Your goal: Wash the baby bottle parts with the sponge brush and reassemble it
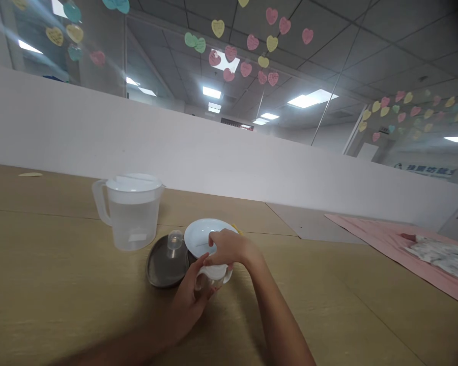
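A small clear baby bottle [205, 291] with a white collar [214, 272] and a white side handle stands low in front of me. My left hand [190, 297] is wrapped round its body from the left. My right hand [229, 248] comes over the top from the right, its fingers curled and closed at the collar. Part of the bottle's top is hidden beneath those fingers. Just behind my hands sits a white bowl [202, 229]. To its left, a clear domed cap [174, 240] rests on a dark grey tray [161, 272].
A translucent lidded pitcher [134, 218] holding clear liquid stands at back left. Something yellow [236, 229] peeks out behind the bowl. On the far right, a doll-like figure in patterned cloth [440, 255] lies on a pink mat [370, 231]. A white partition [213, 168] borders the table [80, 305].
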{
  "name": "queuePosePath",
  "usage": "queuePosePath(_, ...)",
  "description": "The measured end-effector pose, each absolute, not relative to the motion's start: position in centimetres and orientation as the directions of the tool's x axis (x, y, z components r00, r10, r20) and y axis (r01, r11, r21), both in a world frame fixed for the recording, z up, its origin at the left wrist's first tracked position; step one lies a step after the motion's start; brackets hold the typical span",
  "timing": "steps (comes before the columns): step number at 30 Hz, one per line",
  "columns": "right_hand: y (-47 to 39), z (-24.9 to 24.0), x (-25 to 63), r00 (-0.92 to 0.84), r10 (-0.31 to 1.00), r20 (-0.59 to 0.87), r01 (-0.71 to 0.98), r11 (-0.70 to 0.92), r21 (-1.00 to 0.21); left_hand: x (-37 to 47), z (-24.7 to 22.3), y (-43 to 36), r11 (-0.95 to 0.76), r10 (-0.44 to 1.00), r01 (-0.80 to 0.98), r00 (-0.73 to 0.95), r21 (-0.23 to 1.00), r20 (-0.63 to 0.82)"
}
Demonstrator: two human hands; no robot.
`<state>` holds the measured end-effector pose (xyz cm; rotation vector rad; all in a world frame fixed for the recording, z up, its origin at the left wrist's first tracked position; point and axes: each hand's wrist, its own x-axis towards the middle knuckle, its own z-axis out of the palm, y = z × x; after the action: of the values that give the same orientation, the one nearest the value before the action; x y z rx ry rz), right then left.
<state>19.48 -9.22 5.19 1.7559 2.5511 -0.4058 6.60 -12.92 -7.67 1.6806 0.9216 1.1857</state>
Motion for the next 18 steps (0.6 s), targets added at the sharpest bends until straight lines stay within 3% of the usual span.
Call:
queuePosePath(7, -10.5, 5.6, 18.6, -0.336, 0.941, 0.042, 0.941, 0.337, -0.02, 6.6, -7.5, -12.9, -0.353, 0.903, 0.075, 0.288, 0.933, 0.319)
queuePosePath(13, -9.8, 3.0, 12.3, -0.477, 0.835, 0.273, 0.865, 0.502, -0.023, 6.2, -9.2, -12.3, -0.355, 0.88, 0.029, 0.347, 0.934, 0.324)
queuePosePath(18, -7.0, -1.2, 7.7, -0.487, 0.852, 0.19, 0.87, 0.493, 0.02, 6.4, -9.3, -12.0, -0.324, 0.917, 0.049, 0.26, 0.945, 0.301)
